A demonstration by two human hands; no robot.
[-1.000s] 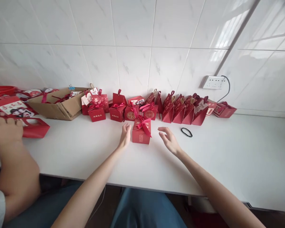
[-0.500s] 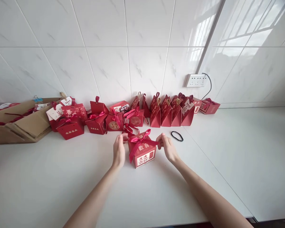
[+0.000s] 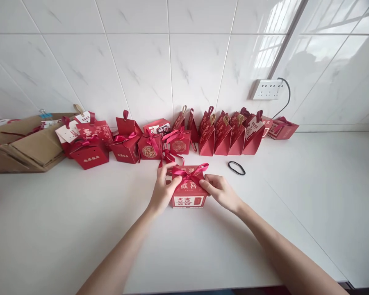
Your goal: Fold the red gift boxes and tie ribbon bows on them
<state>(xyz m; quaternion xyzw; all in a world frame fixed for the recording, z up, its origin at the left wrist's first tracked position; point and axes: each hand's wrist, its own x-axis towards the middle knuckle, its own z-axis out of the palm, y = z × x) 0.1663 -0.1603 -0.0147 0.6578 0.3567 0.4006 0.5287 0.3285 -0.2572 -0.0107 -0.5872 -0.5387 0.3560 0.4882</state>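
Note:
A red gift box point(image 3: 189, 200) with white and gold Chinese characters stands upright on the white counter in front of me. A pink-red satin ribbon point(image 3: 190, 177) is tied in a bow across its lid. My left hand point(image 3: 165, 186) is closed around the box's left side, thumb at the lid edge by the ribbon. On the right side, my right hand point(image 3: 221, 190) grips the box with its thumb at the ribbon's right tail and its other fingers bent, partly hidden. A loose ribbon piece point(image 3: 169, 157) lies just behind the box.
Several red gift boxes point(image 3: 149, 147) and peaked red boxes point(image 3: 206, 141) line the tiled wall. A cardboard carton point(image 3: 24, 151) with ribbons inside stands at left. A black hair tie point(image 3: 236, 168) lies right of the box. A power strip point(image 3: 267, 89) is on the wall.
Both hands have closed in from beside the box onto its sides. The box has turned so its front faces me squarely. The camera view has tilted down slightly.

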